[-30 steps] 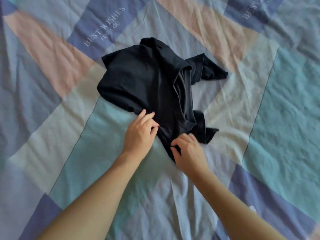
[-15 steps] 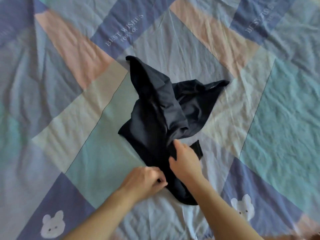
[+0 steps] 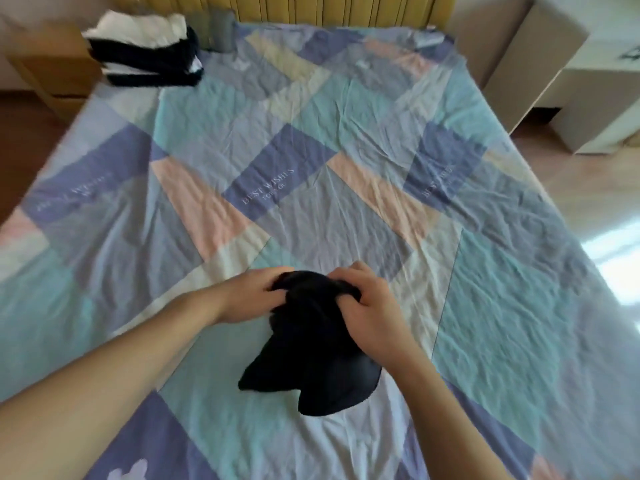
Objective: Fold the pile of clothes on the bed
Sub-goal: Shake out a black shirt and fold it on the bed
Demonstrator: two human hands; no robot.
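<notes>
So the view has swung up since a second ago: back then the black garment [image 3: 311, 344] lay crumpled flat on the bed [image 3: 502, 306], now it's lifted, bunched at the top and hanging down over the near middle of the bed. Going left to right: the pile of clothes [image 3: 145, 50], black and white stuff, sits at the far left corner of the bed, well apart from the action. Left hand [image 3: 249, 296] grips the bunched top edge from the left, fingers curled into the fabric. Right hand [image 3: 367, 306] is clamped on the same bunch from the right, nearly touching the left one. My guess: they're hunting for the hem or shoulders to shake it out, so the actual folding hasn't started.
</notes>
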